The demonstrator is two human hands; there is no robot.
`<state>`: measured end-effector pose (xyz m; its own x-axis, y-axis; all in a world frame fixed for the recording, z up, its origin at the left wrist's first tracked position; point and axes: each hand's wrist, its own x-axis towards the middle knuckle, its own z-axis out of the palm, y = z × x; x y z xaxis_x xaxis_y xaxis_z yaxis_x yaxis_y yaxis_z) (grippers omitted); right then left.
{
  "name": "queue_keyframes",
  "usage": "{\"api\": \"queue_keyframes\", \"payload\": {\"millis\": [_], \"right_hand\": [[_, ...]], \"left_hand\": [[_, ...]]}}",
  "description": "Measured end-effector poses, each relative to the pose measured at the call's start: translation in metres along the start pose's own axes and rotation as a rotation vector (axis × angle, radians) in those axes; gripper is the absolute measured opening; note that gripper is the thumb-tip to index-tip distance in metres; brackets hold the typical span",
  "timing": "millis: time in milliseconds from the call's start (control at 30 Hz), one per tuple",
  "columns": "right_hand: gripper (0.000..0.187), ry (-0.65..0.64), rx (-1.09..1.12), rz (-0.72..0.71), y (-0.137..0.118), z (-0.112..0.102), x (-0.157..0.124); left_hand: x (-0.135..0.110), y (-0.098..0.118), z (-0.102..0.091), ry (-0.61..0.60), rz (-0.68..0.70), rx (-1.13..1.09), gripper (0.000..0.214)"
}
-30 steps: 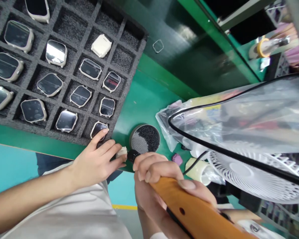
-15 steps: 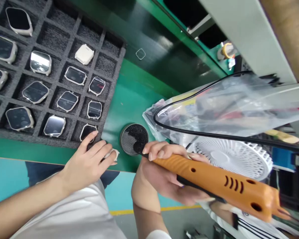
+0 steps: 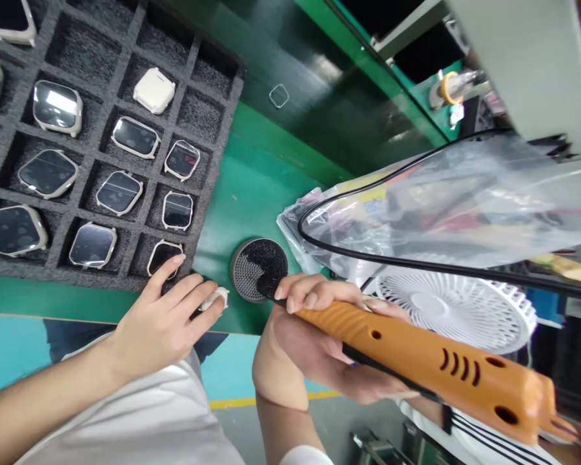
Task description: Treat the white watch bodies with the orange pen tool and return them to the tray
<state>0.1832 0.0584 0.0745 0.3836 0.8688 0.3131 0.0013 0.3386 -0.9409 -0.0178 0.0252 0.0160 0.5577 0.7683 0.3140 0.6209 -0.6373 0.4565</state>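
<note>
My right hand [image 3: 329, 336] grips an orange electric screwdriver [image 3: 397, 349]. Its dark tip end reaches into a round dish [image 3: 244, 278] that holds small black pieces, probably screws. My left hand [image 3: 169, 316] has its middle and ring fingers curled over a small white watch case [image 3: 217, 298], mostly hidden beneath them. The index finger stretches onto a watch [image 3: 164, 253] in the tray's near right compartment. That watch and several others, such as a square one [image 3: 93, 245], lie screen up in the grey foam tray [image 3: 140, 242]. One white watch [image 3: 155, 90] lies back up.
A clear plastic bag [image 3: 416, 206] with a black cable [image 3: 329, 248] across it lies at the right, above a white fan [image 3: 445, 310]. On the dark panel behind the green bench [image 3: 242, 187] shows a small square outline [image 3: 279, 96]. Another person's striped sleeve [image 3: 479, 439] appears at lower right.
My view has shifted slightly, so the tray sits further left and larger. Both hands keep nearly the same pose, and the screwdriver tip stays at the dish.
</note>
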Motion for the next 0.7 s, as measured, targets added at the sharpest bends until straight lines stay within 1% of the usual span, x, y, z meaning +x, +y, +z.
{"api": "queue_keyframes", "payload": {"millis": [167, 300, 333, 400, 467, 567, 700], "right_hand": [[0.044, 0.01, 0.001, -0.027, 0.0, 0.004, -0.001], [0.046, -0.01, -0.01, -0.075, -0.012, 0.008, -0.002], [0.048, -0.028, -0.008, -0.089, -0.016, 0.009, -0.003], [0.059, -0.082, 0.007, -0.105, -0.023, 0.009, -0.005], [0.068, -0.144, 0.021, -0.082, -0.027, 0.009, -0.008], [0.068, -0.197, 0.025, -0.039, -0.028, 0.008, -0.014], [0.07, -0.195, 0.006, -0.017, -0.023, 0.01, -0.02]], "left_hand": [[0.001, 0.0, 0.0, -0.004, 0.01, 0.009, 0.028], [0.002, 0.0, 0.001, 0.004, 0.005, 0.013, 0.028], [0.002, -0.001, 0.001, 0.003, 0.006, 0.013, 0.027], [0.001, -0.001, 0.001, -0.001, 0.007, 0.016, 0.027], [0.0, -0.001, 0.001, -0.015, 0.009, 0.021, 0.028], [-0.001, -0.001, 0.002, -0.031, 0.004, 0.031, 0.031], [-0.001, -0.001, 0.002, -0.037, 0.003, 0.033, 0.031]]}}
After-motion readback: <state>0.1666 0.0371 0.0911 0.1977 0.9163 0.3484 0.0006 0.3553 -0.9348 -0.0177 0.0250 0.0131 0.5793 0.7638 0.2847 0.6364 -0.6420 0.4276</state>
